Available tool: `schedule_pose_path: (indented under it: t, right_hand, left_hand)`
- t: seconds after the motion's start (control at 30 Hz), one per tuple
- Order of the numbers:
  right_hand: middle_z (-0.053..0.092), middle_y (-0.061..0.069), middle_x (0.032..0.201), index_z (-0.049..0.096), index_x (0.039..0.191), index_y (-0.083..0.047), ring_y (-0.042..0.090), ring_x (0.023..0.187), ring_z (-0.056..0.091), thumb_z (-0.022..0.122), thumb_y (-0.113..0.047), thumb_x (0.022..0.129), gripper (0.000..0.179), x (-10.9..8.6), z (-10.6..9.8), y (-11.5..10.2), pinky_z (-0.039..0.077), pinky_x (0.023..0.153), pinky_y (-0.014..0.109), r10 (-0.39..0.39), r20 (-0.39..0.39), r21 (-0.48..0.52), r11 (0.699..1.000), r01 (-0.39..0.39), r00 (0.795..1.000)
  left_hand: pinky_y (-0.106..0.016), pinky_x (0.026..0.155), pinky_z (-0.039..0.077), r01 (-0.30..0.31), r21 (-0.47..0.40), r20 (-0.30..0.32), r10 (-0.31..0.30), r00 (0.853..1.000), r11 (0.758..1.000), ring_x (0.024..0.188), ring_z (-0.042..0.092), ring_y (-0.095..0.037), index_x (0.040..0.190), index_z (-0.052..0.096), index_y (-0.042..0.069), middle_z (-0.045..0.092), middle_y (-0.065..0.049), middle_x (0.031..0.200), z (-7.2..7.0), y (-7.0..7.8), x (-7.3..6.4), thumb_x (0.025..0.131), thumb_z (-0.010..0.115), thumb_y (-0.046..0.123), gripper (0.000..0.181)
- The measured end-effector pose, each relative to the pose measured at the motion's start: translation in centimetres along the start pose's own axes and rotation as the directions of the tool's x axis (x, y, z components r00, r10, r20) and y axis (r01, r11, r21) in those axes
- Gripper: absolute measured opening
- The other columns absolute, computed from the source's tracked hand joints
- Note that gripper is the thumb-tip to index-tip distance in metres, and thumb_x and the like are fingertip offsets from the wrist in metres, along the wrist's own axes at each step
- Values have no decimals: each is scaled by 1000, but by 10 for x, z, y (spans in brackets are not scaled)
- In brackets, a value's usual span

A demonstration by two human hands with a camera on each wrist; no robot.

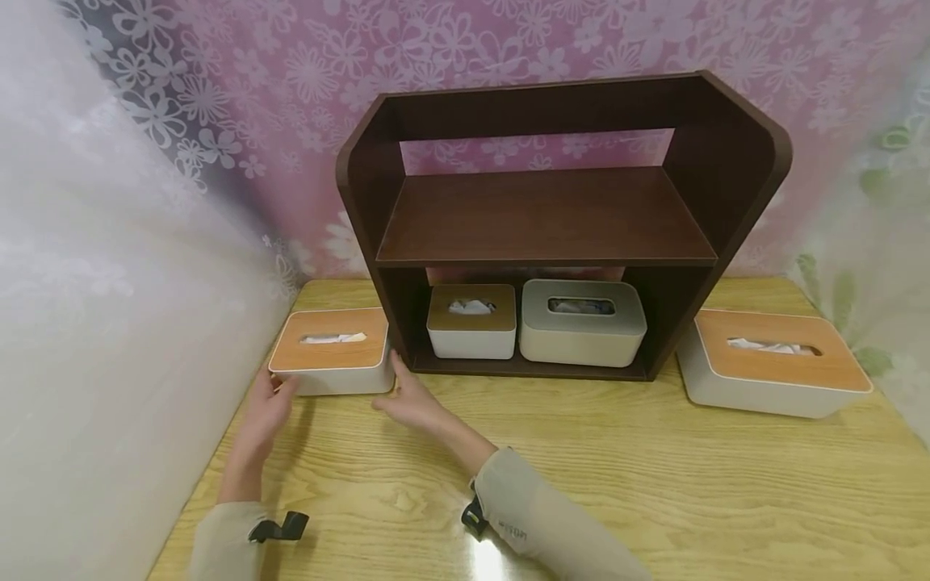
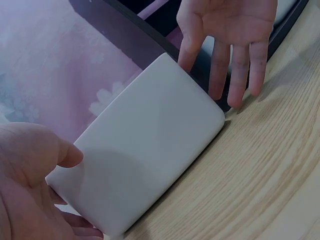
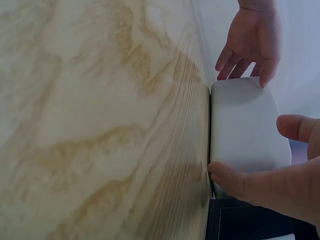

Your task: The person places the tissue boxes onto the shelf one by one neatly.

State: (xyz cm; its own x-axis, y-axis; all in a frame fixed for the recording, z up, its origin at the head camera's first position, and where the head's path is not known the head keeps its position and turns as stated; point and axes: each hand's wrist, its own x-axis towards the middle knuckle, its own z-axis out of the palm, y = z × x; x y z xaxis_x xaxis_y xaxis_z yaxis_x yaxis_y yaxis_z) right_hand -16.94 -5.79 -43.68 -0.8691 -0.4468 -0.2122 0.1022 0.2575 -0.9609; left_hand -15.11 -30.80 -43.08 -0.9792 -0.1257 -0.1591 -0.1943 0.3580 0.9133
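Observation:
A tissue box (image 1: 330, 353) with a wood-look lid and white sides stands at the left, between the wall and the dark shelf. My left hand (image 1: 267, 413) grips its left end; the thumb lies on the front face and the fingers go round the side, as the left wrist view shows. At the box's right end is my right hand (image 1: 416, 403), its fingers straight and pointing in beside the shelf's left panel. Seen from the right wrist, the white front of the box (image 3: 245, 127) sits between both hands. Whether the right fingertips touch the box is hard to tell.
A dark brown shelf (image 1: 545, 214) stands against the flowered backdrop. Its lower level holds a small brown-lidded tissue box (image 1: 472, 339) and a grey-lidded one (image 1: 581, 343). Another wood-lidded tissue box (image 1: 785, 387) stands right of the shelf on the wooden table (image 1: 581, 452).

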Motion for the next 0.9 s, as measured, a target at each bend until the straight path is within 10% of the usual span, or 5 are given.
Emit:
schedule_pose_path:
  t: [0.17,0.9]
  right_hand:
    - [5,8,166,0,161,-15,22,148,19,64,-15,90,96,6,-2,1,27,116,44,-12,22,26,1000,11,1000]
    - [-3,7,166,-10,159,-14,23,152,2,64,-19,90,100,12,-5,1,16,121,45,-69,93,-109,991,79,993]
  left_hand:
    - [-58,115,24,-17,-6,-8,17,1000,1000,145,19,-44,158,-4,4,14,-31,158,2,0,3,105,42,21,73]
    - [-49,107,35,-59,16,-70,60,996,998,137,34,-39,155,16,-2,31,-28,149,-1,3,-3,102,50,18,66]
